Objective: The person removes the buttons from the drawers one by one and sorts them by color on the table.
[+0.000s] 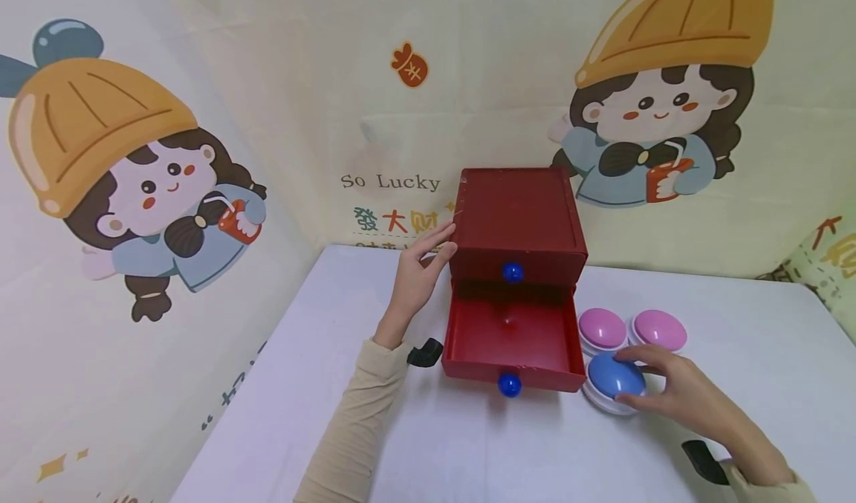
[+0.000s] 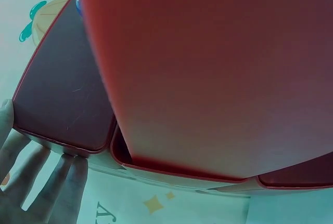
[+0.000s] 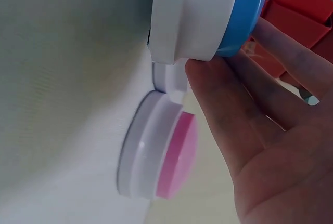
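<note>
A dark red two-drawer box (image 1: 521,209) stands near the back of the table. Its lower drawer (image 1: 511,347) is pulled out, and its red floor shows. My left hand (image 1: 416,276) rests against the box's left side, with long, spread fingers (image 2: 31,180) touching its edge in the left wrist view. At the drawer's right, my right hand (image 1: 685,391) grips a round white button with a blue dome (image 1: 617,375), thumb and fingers on opposite sides. Whether that button is off the table, I cannot tell.
Two round white buttons with pink domes, one left (image 1: 603,328) and one right (image 1: 660,330), stand behind the blue-domed one. Blue ball knobs mark the upper drawer (image 1: 513,273) and the lower drawer front (image 1: 510,385). A printed cloth (image 1: 495,102) hangs behind the white table (image 1: 455,451).
</note>
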Demonstrator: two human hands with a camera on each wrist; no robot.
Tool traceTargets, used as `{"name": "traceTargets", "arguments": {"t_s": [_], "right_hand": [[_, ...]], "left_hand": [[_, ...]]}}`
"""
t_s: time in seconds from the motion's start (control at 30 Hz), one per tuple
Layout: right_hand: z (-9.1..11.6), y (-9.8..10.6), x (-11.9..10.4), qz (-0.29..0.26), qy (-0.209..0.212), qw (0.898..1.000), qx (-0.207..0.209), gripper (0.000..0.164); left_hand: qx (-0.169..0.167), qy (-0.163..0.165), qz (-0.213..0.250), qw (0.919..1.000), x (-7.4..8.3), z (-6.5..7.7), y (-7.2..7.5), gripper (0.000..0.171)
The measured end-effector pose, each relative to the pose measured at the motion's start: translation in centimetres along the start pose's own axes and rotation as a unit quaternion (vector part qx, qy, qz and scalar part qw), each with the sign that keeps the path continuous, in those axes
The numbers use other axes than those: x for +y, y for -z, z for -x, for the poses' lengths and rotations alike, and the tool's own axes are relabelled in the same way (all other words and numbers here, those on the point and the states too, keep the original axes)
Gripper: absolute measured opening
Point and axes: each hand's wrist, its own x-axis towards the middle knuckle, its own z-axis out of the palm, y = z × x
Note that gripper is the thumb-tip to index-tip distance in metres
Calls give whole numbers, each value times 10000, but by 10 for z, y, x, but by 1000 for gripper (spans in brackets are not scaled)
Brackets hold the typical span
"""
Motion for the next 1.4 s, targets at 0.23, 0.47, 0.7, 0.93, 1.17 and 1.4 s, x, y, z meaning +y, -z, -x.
{"name": "traceTargets", "arguments": {"t_s": [0.23,0.47,0.7,0.93,1.17,1.4], "right_hand": [[3,-2,4,-79,24,10000,-13,59],[4,-4,5,-93,-240,9996,-148,60],[6,-6,5,-103,-212,9997,68,55],[6,-1,-3,19,-403,9990,185,51],[5,5,-17,-130,-197,9986,478,45],[3,11,-37,-262,-357,9970,630,42]], "left_hand": [[-6,118,-11,9999,4,0,-1,41],[-86,164,-66,9998,33,4,1,41],[-104,167,-53,9998,39,6,1,40],[-94,217,-19,9997,38,8,2,40],[-82,147,-81,9998,40,7,3,40],[-94,221,-87,9997,41,5,3,40]]}}
